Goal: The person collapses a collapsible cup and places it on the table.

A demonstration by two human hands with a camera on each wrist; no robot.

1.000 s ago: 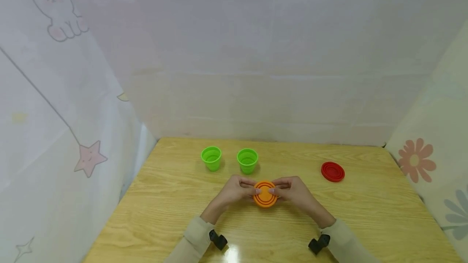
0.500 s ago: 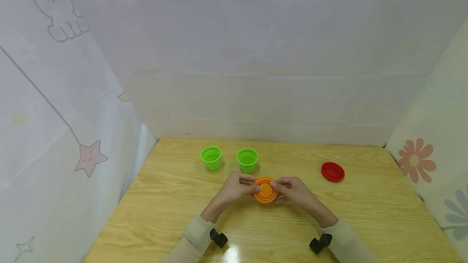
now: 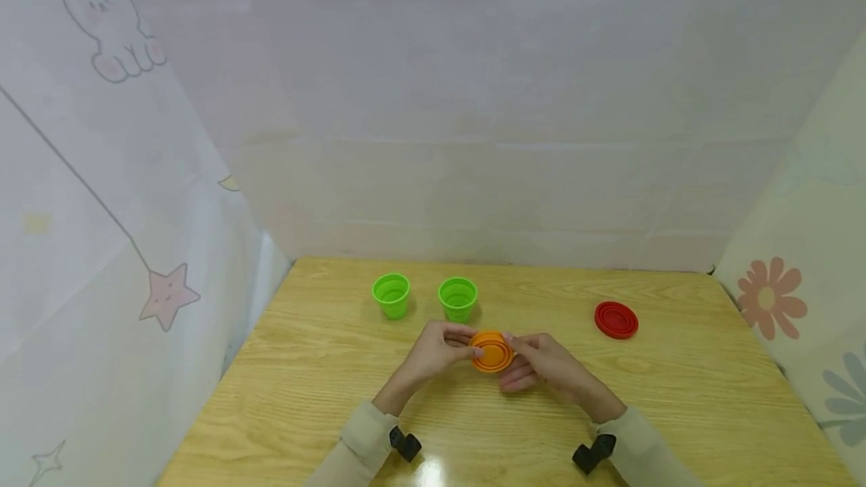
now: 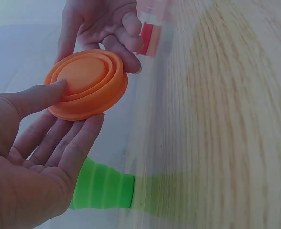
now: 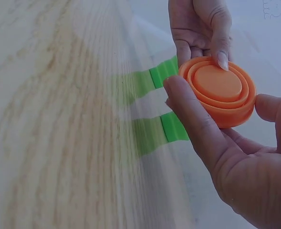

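Two green cups (image 3: 392, 308), seemingly finished, are being supported upright at 10 and 11 o'clock from the orange cup (image 3: 496, 355); near 3 o'clock, a flat red cup (image 3: 616, 320) is apparently being left undone. Above the tabletop (image 3: 318, 352), the orange cup (nearly flat, its rings nested) is being pinched by the left hand (image 3: 433, 350) and, at its 2 o'clock rim, by the right hand (image 3: 549, 361).

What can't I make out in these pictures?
Head view: underside of the orange cup, hidden by its near side.
Head view: rest of the left sleeve, cut off by the bottom edge.
Left wrist view: mouth of the green cup, behind the left hand.
Right wrist view: top of the lower green cup, behind the right hand.
Left wrist view: red disc, too blurred for detail.
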